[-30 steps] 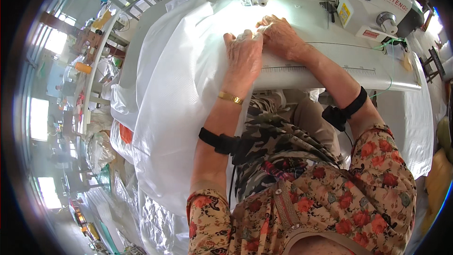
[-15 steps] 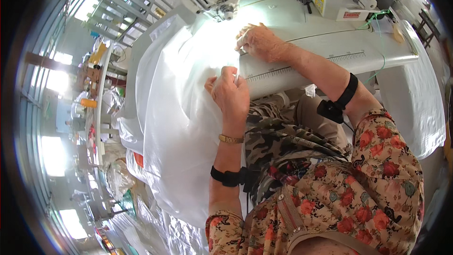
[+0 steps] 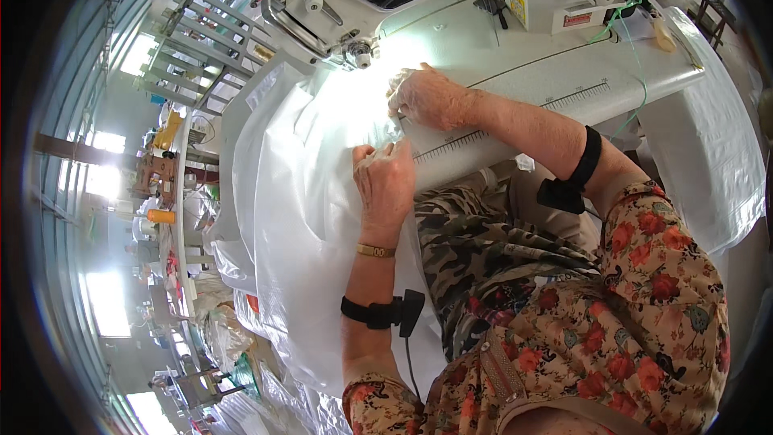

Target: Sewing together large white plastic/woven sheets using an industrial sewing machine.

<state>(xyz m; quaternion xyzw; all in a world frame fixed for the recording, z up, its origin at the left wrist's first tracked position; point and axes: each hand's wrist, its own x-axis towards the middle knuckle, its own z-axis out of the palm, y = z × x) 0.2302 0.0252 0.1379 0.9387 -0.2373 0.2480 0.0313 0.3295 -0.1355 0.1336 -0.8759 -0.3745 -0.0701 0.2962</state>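
Note:
A big white sheet (image 3: 294, 225), thin and slightly shiny, is spread over the left side of the sewing machine's bed and hangs down past my lap. At its right edge my left hand (image 3: 385, 187) is closed, fingers pinching the material. Farther up that edge, close to the needle area, my right hand (image 3: 435, 99) is closed on the sheet too, with its fingertips partly hidden. The sewing machine (image 3: 322, 12) stands right beyond both hands. Glare from its lamp washes out the sheet under the needle, so the stitching spot cannot be made out.
A ruler scale (image 3: 555, 101) runs along the front of the machine bed. Small dark snips (image 3: 493, 10) lie behind it. Green thread (image 3: 640, 56) dangles at the right end, near another white sheet (image 3: 708, 145). A grey slatted rack (image 3: 201, 48) stands at the far left.
My left hand has curled its fingers in tighter and sits closer to the right hand. The right hand keeps its hold near the needle. The whole view has shifted slightly.

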